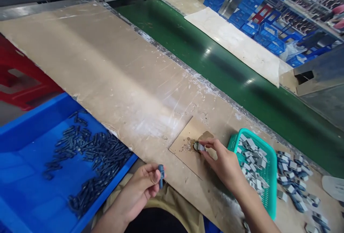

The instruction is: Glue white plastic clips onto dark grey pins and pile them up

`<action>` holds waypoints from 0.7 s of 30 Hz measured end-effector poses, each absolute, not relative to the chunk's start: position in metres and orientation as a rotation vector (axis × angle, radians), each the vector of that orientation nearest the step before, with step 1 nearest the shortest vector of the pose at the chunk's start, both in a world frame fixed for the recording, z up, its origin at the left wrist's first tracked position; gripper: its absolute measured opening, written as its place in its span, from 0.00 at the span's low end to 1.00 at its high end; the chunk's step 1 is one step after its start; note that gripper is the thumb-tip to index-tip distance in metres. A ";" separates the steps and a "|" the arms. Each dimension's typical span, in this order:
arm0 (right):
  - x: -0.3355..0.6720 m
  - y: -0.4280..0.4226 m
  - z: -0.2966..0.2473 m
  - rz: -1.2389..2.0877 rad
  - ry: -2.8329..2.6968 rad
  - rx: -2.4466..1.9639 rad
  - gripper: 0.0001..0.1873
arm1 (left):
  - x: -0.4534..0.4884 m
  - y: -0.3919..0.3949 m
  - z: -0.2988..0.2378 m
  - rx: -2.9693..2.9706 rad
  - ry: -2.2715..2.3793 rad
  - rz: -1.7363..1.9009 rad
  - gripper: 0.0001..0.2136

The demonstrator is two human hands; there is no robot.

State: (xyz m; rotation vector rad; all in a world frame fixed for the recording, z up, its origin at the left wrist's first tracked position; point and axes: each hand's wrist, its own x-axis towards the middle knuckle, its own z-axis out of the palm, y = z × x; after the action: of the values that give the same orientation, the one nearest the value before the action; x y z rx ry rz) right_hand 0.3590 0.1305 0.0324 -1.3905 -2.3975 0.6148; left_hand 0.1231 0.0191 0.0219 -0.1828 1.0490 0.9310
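Note:
My left hand (145, 186) pinches a small dark blue plastic part (161, 176) upright between thumb and fingers, near the table's front edge. Over a square of cardboard (185, 154), my right hand (221, 157) grips a small grey block (201, 147) by its sides. The block is at a small round dark-rimmed dish (196, 146); whether it dips into the dish I cannot tell. Wet spots mark the cardboard around the dish. To the right of my right hand stands a green basket (272, 175) with many grey blocks inside.
A blue bin (24, 154) at the left holds many dark blue parts (107, 150). Joined grey-and-blue pieces (292, 172) lie right of the basket. Beyond the brown table (107, 64) runs a green conveyor belt (188, 43). A red stool (24, 75) stands at far left.

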 end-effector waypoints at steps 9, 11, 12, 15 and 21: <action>0.352 0.107 0.069 0.827 -1.948 -1.247 0.14 | 0.142 0.036 0.027 -0.034 0.912 0.955 0.25; 0.347 0.096 0.079 0.899 -1.879 -1.151 0.16 | 0.148 0.041 0.032 -0.044 0.841 0.953 0.23; 0.345 0.091 0.084 0.915 -1.869 -1.101 0.18 | 0.151 0.043 0.035 -0.043 0.812 0.949 0.23; 0.340 0.081 0.093 0.949 -1.898 -0.952 0.22 | 0.159 0.048 0.044 -0.045 0.740 0.912 0.22; 0.339 0.076 0.101 0.978 -2.044 -0.882 0.23 | 0.169 0.051 0.052 -0.104 0.708 0.874 0.25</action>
State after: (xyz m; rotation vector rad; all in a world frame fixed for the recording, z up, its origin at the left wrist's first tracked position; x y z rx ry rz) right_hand 0.3387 0.0765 0.1009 -0.8816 -2.0442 0.9776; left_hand 0.1686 0.0511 0.0519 -0.1042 0.7079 0.8739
